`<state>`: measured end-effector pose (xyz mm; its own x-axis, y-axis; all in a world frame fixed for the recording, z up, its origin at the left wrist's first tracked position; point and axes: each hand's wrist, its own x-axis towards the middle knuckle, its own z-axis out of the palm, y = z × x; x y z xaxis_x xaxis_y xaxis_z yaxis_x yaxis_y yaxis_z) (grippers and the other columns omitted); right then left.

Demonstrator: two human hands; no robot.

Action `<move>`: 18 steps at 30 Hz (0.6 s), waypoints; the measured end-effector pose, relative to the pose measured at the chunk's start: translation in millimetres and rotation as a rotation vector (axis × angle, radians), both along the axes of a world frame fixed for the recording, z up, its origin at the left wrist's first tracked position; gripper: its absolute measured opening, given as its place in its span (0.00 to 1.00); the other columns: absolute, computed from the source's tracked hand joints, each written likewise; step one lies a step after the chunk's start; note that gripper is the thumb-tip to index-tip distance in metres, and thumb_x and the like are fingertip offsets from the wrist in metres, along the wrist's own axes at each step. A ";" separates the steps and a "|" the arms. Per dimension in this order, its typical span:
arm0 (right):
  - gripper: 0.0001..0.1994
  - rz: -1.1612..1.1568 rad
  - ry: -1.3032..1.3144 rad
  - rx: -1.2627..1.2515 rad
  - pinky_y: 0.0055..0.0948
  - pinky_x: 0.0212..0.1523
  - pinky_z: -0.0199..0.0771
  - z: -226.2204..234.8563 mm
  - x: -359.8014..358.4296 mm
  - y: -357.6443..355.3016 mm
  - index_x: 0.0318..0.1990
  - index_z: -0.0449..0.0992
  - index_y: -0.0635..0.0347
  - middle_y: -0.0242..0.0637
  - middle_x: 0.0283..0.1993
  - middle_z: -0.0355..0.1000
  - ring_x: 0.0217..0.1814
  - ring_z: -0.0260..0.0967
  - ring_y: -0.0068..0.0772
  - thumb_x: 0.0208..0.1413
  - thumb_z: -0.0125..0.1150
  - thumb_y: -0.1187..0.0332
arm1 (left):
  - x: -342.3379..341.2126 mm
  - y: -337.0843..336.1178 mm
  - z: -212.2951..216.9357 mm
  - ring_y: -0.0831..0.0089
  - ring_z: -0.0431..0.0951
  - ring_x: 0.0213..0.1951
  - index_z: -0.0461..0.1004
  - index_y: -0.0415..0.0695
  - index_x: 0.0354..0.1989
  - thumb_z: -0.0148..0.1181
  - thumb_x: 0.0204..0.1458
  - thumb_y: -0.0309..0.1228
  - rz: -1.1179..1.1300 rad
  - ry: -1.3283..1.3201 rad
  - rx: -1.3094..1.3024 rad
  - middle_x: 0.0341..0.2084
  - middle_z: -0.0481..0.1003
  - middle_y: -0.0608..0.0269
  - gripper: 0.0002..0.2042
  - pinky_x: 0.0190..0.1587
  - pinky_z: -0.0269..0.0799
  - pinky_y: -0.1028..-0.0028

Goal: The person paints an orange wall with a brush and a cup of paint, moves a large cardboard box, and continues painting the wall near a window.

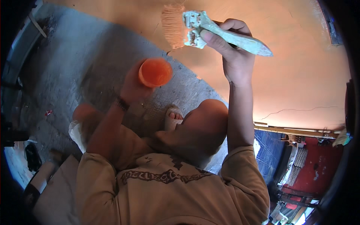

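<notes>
My right hand [236, 48] is closed round the pale green handle of a wide paintbrush [240, 40], thumb pressed near the ferrule. Orange paint coats its bristles [173, 27], which point left and lie against or just in front of the orange wall [296, 75]; I cannot tell whether they touch it. Lower and to the left, my left hand [137, 84] grips an orange cup [155, 72] from its left side. The cup's open mouth faces up, and its inside looks orange; how full it is I cannot make out.
Grey concrete floor [75, 48] meets the wall along a slanting edge. My bent knees and one sandalled foot [174, 115] are below the cup. A crack [300, 110] runs across the wall. At lower right are a blue tiled surface [268, 150] and a red panel [318, 165].
</notes>
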<state>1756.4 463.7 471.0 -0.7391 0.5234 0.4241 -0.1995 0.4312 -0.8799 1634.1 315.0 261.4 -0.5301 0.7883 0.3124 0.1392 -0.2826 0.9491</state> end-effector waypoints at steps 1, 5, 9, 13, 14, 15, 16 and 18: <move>0.12 0.011 0.022 0.010 0.23 0.39 0.75 -4.0 -2.0 -7.1 0.34 0.70 0.63 0.38 0.35 0.75 0.37 0.73 0.25 0.44 0.69 0.79 | -0.6 -0.9 0.3 0.67 0.72 0.51 0.64 0.43 0.53 0.66 0.34 0.20 -0.001 0.032 0.038 0.47 0.72 0.57 0.32 0.54 0.68 0.68; 0.12 0.031 -0.291 -0.002 0.22 0.39 0.76 -32.6 -1.7 -26.0 0.31 0.73 0.63 0.36 0.34 0.75 0.36 0.73 0.24 0.42 0.72 0.77 | -3.2 -4.0 1.4 0.68 0.72 0.51 0.63 0.43 0.54 0.67 0.33 0.20 0.023 -0.013 0.066 0.48 0.71 0.57 0.34 0.54 0.67 0.68; 0.09 0.096 -0.334 -0.033 0.22 0.40 0.76 -44.1 -2.3 -30.1 0.28 0.75 0.63 0.34 0.32 0.76 0.35 0.74 0.24 0.42 0.72 0.77 | -9.0 -8.8 7.1 0.68 0.72 0.51 0.63 0.43 0.54 0.67 0.32 0.20 0.002 -0.040 0.153 0.47 0.71 0.58 0.34 0.54 0.68 0.68; 0.07 0.198 -0.503 0.206 0.23 0.37 0.75 -38.7 -6.0 -40.4 0.26 0.78 0.59 0.32 0.31 0.77 0.34 0.74 0.23 0.40 0.71 0.78 | -11.9 -11.4 15.0 0.63 0.73 0.50 0.64 0.43 0.53 0.68 0.32 0.20 0.056 0.112 0.143 0.47 0.71 0.56 0.33 0.52 0.70 0.66; 0.07 0.193 -0.559 0.251 0.25 0.37 0.74 -36.8 -7.4 -42.8 0.27 0.79 0.57 0.33 0.30 0.77 0.34 0.75 0.25 0.40 0.67 0.80 | -11.6 -11.8 16.5 0.63 0.73 0.50 0.64 0.43 0.53 0.68 0.32 0.20 0.053 0.101 0.156 0.47 0.71 0.56 0.33 0.52 0.70 0.66; 0.07 0.200 -0.526 0.241 0.25 0.37 0.74 -35.3 -9.0 -45.1 0.27 0.79 0.57 0.33 0.30 0.77 0.34 0.75 0.25 0.40 0.67 0.80 | -11.2 -11.8 17.9 0.61 0.73 0.50 0.64 0.43 0.53 0.68 0.32 0.21 0.096 0.183 0.141 0.47 0.71 0.55 0.33 0.52 0.70 0.65; 0.07 0.222 -0.554 0.302 0.27 0.37 0.75 -34.2 -11.0 -46.4 0.27 0.79 0.57 0.34 0.31 0.77 0.34 0.75 0.28 0.40 0.65 0.80 | -10.4 -11.7 19.1 0.59 0.73 0.50 0.64 0.43 0.53 0.69 0.31 0.21 0.137 0.272 0.118 0.47 0.70 0.55 0.34 0.51 0.70 0.64; 0.07 0.233 -0.580 0.359 0.28 0.38 0.75 -33.8 -15.5 -47.8 0.27 0.79 0.56 0.35 0.31 0.77 0.33 0.76 0.31 0.40 0.62 0.81 | -8.6 -10.7 21.2 0.58 0.72 0.49 0.64 0.43 0.53 0.70 0.31 0.22 0.148 0.311 0.113 0.47 0.70 0.55 0.34 0.51 0.71 0.64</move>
<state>1740.9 415.9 437.2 -0.9729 0.2268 0.0454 0.1352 0.7169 -0.6839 1625.6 304.3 282.6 -0.5017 0.6611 0.5579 0.4640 -0.3387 0.8186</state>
